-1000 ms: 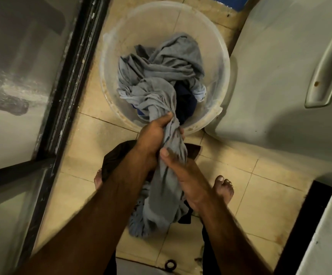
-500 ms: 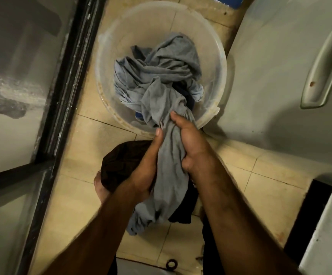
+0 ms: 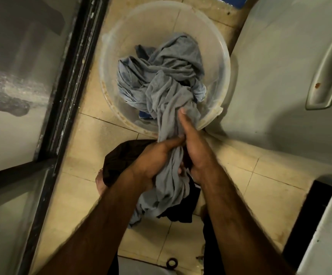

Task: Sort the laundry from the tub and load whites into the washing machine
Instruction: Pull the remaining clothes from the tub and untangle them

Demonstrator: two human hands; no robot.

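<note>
Head view: left hand (image 3: 153,161) and right hand (image 3: 197,153) gripped the crumpled grey cloth garment (image 3: 169,181), apparently to lift it from the round translucent plastic tub (image 3: 141,30).

Dim in here, a warm yellow cast over the floor tiles (image 3: 89,139). Soft light lands on the white panel (image 3: 280,56), and a broad shadow pools across its lower part. Hazy reflections smear the glass (image 3: 12,66). The grey cloth (image 3: 171,86) in the tub (image 3: 133,26) reads sharp; the forearms (image 3: 93,231) blur towards the bottom edge. The door frame (image 3: 76,66) leans with wide-angle stretch.
</note>
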